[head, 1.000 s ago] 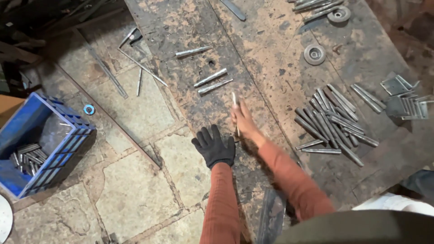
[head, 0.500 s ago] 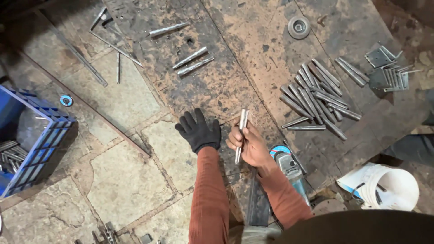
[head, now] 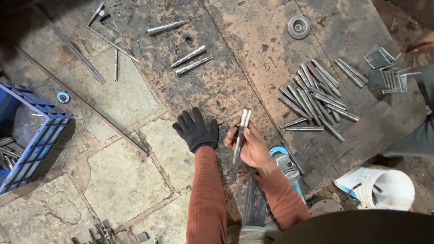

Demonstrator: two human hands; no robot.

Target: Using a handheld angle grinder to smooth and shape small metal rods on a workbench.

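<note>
Two hands, one crate, roughly twenty pins

One cam only, head-worn, looking nearly straight down from above at a rusty metal work plate and stone floor. Wearer's forearms enter from bottom centre. Mid-range view: blue crate at left edge, white bucket at lower right. No 2nd view to overlap.

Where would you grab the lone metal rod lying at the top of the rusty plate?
Probably around its middle, fingers closing from above across its width. The rod lies flat and slanted on the plate, with bare space on both long sides; one end tapers thinner, so the middle or thicker half likely slips less.
</note>
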